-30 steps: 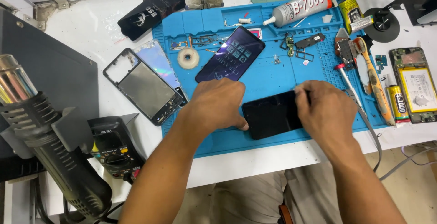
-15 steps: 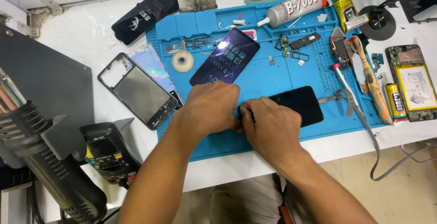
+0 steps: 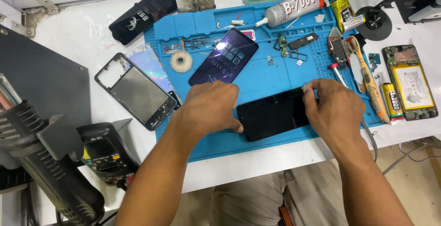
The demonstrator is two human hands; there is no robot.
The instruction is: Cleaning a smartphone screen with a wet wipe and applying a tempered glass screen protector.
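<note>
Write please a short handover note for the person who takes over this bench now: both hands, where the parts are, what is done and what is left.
Left hand: flat on the near-left end of the black screen panel, holding it on the blue mat.
Right hand: fingertips pinch at the panel's far-right corner.
Beside: second dark screen, bare phone frame, glue tube, opened phone with battery.
Done: phone disassembled.
Left: panel not yet in any frame.

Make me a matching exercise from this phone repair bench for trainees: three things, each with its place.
Things:
1. black phone screen
2. roll of tape
3. glue tube

Places:
A. far edge of the blue mat
B. between left hand and right hand
C. beside the lit phone

Pairs: 1-B, 2-C, 3-A
</note>
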